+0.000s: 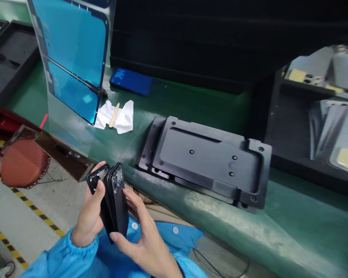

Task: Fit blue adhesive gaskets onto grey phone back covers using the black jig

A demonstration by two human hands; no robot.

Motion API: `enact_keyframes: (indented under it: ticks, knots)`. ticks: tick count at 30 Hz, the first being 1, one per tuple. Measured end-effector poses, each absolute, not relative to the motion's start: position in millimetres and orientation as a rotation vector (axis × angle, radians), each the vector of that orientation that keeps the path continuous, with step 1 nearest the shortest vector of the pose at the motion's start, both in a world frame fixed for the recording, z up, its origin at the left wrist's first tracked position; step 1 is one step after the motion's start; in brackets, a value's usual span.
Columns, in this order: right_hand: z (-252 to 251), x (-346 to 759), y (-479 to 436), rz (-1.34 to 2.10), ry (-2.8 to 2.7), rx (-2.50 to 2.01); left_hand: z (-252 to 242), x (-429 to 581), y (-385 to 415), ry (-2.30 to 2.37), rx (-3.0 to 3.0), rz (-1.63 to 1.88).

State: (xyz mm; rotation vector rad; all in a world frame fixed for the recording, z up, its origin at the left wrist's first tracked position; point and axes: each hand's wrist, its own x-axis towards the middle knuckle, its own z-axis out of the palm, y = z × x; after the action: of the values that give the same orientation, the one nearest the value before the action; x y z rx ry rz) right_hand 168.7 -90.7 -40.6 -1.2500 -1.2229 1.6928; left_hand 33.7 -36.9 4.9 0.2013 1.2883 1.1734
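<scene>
A fanned stack of thin black phone back covers point(115, 202), with camera cutouts at the upper end, stands tilted between my two hands in front of the bench edge. My left hand point(90, 210) is closed on the left part of the stack, its thumb on the leftmost cover just below the camera cutout. From the other side, my right hand point(143, 235) grips the outermost cover, with the thumb at its lower corner and fingers along its right edge. To the right, a black fixture plate point(211, 158) with a shallow phone-shaped recess lies on the bench.
A hanging sheet of blue adhesive film point(72, 50) rises at upper left. Near it lie white paper point(125, 117), a wooden stick point(114, 115) and a blue-filmed panel point(130, 81) on the green bench point(295, 224). Black trays point(290, 127) with grey panels stand at right; a red stool point(23, 162) is below left.
</scene>
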Motion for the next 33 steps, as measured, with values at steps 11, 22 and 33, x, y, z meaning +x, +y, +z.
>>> enact_keyframes:
  ticks: [11,22,33]
  knots:
    - [-26,203,-101,1.884,-0.781,-0.942,15,17,-7,0.982,-0.177,1.039]
    - [4,212,-88,1.976,-0.501,-0.971,2,8,3,0.603,-0.423,0.713]
    - [-13,209,-100,1.913,-0.442,-0.957,4,11,6,0.58,-0.383,0.721]
